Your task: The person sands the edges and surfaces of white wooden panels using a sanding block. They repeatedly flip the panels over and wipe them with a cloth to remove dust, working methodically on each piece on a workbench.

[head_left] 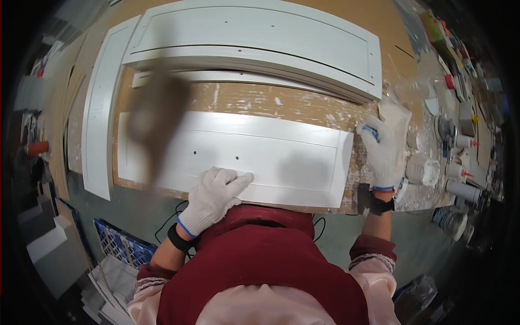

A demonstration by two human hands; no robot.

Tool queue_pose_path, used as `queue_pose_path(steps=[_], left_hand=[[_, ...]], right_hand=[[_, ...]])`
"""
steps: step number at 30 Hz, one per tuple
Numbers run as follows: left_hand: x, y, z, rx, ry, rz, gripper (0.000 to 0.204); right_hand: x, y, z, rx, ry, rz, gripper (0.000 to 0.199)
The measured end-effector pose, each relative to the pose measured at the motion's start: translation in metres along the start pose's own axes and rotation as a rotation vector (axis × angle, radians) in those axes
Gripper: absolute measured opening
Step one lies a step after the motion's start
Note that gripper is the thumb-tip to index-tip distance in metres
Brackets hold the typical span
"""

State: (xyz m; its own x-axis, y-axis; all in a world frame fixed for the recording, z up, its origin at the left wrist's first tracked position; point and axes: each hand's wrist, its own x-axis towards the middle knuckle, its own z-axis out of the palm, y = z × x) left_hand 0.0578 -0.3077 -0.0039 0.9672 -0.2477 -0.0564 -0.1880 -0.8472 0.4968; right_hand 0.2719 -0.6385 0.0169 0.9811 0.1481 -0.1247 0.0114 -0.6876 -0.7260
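From the head view, a white drawer-front panel (238, 160) lies flat on the worktop (271, 103), close to the near edge, and serves as the landmark here. It shows two small drilled holes near its middle. The left hand (214, 197), in a white knit glove, rests palm-down on the near edge of this panel, fingers together and stretched flat, gripping nothing. The right hand (382, 151), also gloved, sits just past the panel's right end, fingers curled over a small blue-tipped object (370, 131); what that object is cannot be told.

Three more white panels are visible: a large cabinet door (254, 43) beyond the landmark panel, a narrow strip (233, 78) between the two, and a long panel (100, 114) standing along the landmark panel's left end. That makes four white pieces in all.

To the right of the landmark panel, past the right hand, stand several paint-spattered jars and bottles (455, 162). A blurred brown shape (157, 119) hangs over the panel's left part.
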Motion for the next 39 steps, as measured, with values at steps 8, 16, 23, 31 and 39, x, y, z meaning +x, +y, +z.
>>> queue_pose_path(steps=[8, 16, 23, 31, 39], left_hand=[[0.004, 0.009, 0.02, 0.048, 0.067, 0.01, 0.057], [-0.001, 0.007, 0.003, -0.007, 0.155, 0.116, 0.043], [-0.092, -0.058, -0.044, -0.081, 0.426, -0.192, 0.04], [-0.182, -0.102, -0.05, -0.148, 0.586, -0.463, 0.031], [-0.201, -0.139, -0.054, -0.252, 0.647, -0.656, 0.036]], right_hand=[[-0.042, -0.049, 0.042, 0.293, -0.136, 0.047, 0.042], [-0.085, -0.067, 0.076, 0.503, -0.145, 0.095, 0.041], [-0.061, -0.064, 0.1, 0.997, -0.018, -0.002, 0.032], [-0.026, -0.094, 0.191, 0.864, 0.24, -0.053, 0.024], [-0.135, -0.218, 0.262, 0.598, -0.956, -0.103, 0.023]])
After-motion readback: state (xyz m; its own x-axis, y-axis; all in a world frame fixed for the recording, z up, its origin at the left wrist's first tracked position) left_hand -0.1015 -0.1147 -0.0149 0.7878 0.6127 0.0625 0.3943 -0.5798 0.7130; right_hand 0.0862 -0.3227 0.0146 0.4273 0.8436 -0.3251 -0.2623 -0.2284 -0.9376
